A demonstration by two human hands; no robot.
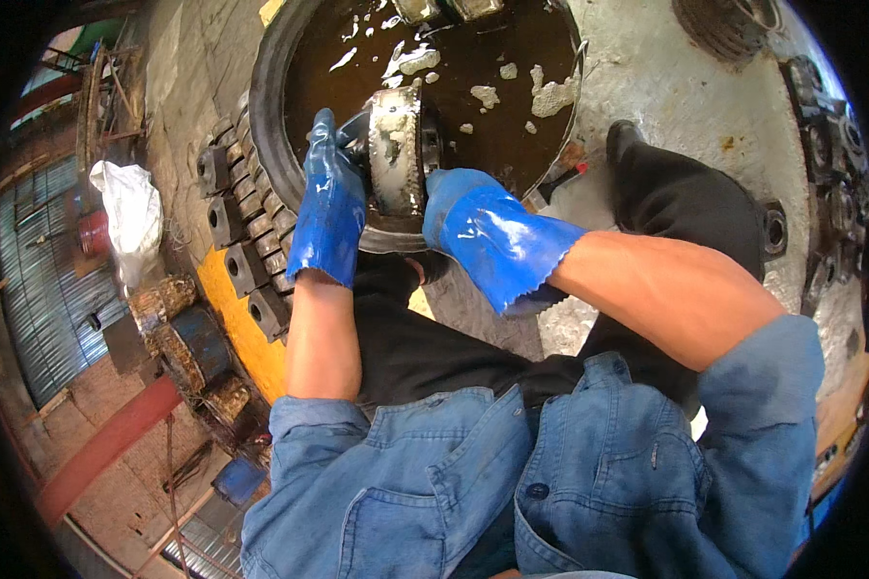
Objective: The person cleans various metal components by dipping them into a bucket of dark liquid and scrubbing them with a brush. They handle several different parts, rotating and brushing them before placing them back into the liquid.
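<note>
Both my hands wear blue rubber gloves. Between them stands a thick round metal wheel point(396, 150), wet and streaked with foam, with small teeth along its rim. My left hand point(333, 179) grips its left side, thumb against the metal and fingers pointing up. From the right, my right hand point(473, 207) holds the lower part of the wheel; its fingertips are partly hidden behind the glove. The wheel is held over the near side of a round black tub point(268, 106) of brown, foamy liquid. More metal pieces point(449, 10) show at the tub's far edge.
Left of the tub lie rows of metal blocks with holes point(226, 222) and a yellow board point(227, 304). A white sack point(130, 212) is farther left. Dark metal parts point(845, 183) line the right side, with a single holed block point(774, 232) nearer my knee. A coil point(729, 24) lies far right.
</note>
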